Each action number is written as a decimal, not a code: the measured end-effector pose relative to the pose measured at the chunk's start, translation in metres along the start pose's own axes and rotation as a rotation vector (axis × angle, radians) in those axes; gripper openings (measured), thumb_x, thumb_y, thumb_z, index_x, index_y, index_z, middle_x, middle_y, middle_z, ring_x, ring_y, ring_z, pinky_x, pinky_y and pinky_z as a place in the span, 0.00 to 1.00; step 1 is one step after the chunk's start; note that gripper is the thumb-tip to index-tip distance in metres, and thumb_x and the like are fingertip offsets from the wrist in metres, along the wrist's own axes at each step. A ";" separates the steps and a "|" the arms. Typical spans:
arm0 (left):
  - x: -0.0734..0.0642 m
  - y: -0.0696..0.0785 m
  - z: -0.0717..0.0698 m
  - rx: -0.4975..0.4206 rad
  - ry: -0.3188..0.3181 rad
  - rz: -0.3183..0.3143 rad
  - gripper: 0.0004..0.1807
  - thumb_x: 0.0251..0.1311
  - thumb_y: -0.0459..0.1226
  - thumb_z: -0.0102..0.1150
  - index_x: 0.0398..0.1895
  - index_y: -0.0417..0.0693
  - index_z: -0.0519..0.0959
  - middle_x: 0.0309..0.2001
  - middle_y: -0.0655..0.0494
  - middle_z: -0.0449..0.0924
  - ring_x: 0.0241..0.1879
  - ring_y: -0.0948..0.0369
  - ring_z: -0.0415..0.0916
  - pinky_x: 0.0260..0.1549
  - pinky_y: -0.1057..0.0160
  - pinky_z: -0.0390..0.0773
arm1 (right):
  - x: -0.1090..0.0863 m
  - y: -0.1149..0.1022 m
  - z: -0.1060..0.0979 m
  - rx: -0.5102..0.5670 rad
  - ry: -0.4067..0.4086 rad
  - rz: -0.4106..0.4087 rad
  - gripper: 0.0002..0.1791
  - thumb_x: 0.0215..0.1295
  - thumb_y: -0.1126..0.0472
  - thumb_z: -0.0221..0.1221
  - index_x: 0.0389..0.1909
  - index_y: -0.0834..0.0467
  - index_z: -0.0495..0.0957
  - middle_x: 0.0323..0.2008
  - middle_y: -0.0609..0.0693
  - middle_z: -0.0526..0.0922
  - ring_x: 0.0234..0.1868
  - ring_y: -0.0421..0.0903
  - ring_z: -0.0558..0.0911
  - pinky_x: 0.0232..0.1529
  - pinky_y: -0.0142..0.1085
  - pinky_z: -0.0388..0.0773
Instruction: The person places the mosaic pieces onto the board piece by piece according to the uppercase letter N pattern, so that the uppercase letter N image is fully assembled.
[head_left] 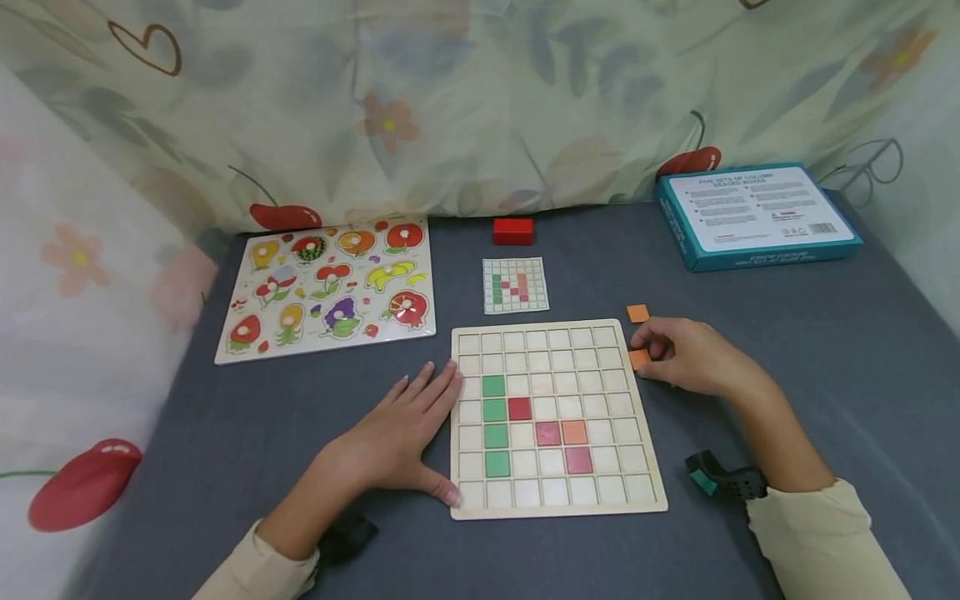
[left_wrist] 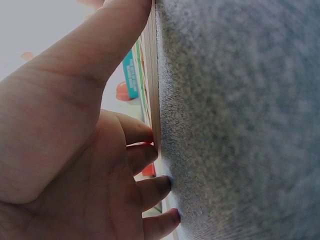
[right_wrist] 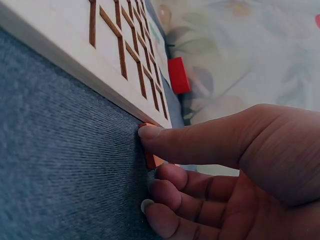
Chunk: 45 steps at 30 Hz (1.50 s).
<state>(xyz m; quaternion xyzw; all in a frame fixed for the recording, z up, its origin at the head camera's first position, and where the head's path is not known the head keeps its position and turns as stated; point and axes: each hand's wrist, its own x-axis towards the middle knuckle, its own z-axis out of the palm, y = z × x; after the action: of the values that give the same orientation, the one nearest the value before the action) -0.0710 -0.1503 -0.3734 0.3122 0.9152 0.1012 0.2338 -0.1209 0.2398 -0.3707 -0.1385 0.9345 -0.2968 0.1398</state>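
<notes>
A wooden grid board (head_left: 558,510) lies flat on the table, with several green tiles (head_left: 495,410) in one column. Red and pink tiles (head_left: 547,433) and one orange tile (head_left: 573,432) sit in other cells. My left hand (head_left: 397,429) rests at the board's left edge, fingers straight and spread, thumb on the lower corner. At the right edge my right hand (head_left: 693,354) pinches an orange tile (right_wrist: 151,157) between thumb and fingers, low by the cloth. Just beyond it another orange tile (head_left: 637,313) lies on the table.
Behind the board lies a small pattern card (head_left: 516,285), with a red block (head_left: 513,232) past it. A fruit puzzle board (head_left: 330,292) is at the back left. A teal box (head_left: 761,217) lies at the back right, near the curtain (head_left: 465,108).
</notes>
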 end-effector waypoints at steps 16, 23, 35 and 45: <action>0.001 0.001 0.001 0.012 0.002 -0.016 0.76 0.36 0.73 0.69 0.81 0.45 0.42 0.81 0.50 0.35 0.78 0.48 0.31 0.72 0.42 0.40 | 0.001 0.000 -0.001 0.030 0.026 0.012 0.10 0.59 0.66 0.71 0.34 0.60 0.77 0.28 0.49 0.77 0.29 0.46 0.73 0.29 0.38 0.70; 0.001 0.000 0.001 0.012 -0.003 -0.020 0.76 0.36 0.73 0.69 0.81 0.45 0.42 0.81 0.51 0.35 0.78 0.48 0.30 0.72 0.41 0.40 | -0.001 -0.002 -0.008 0.049 0.010 0.046 0.05 0.63 0.66 0.67 0.35 0.61 0.80 0.29 0.49 0.79 0.28 0.46 0.76 0.28 0.36 0.75; 0.001 0.000 0.001 -0.002 -0.001 -0.007 0.76 0.37 0.73 0.69 0.81 0.45 0.41 0.81 0.50 0.34 0.78 0.47 0.30 0.72 0.41 0.40 | -0.001 -0.019 0.000 0.175 -0.045 0.032 0.06 0.66 0.68 0.64 0.41 0.65 0.81 0.33 0.51 0.82 0.30 0.45 0.82 0.33 0.37 0.82; 0.000 0.000 0.000 -0.008 -0.003 -0.009 0.76 0.36 0.73 0.69 0.81 0.44 0.41 0.81 0.50 0.34 0.78 0.47 0.30 0.72 0.41 0.39 | 0.004 -0.038 0.017 0.228 -0.120 -0.023 0.03 0.66 0.70 0.63 0.38 0.64 0.81 0.29 0.51 0.80 0.26 0.47 0.80 0.30 0.38 0.80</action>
<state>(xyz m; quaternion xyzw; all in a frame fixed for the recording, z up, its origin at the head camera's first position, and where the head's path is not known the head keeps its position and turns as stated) -0.0708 -0.1503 -0.3737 0.3074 0.9158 0.1032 0.2371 -0.1122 0.2002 -0.3622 -0.1501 0.8828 -0.3940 0.2070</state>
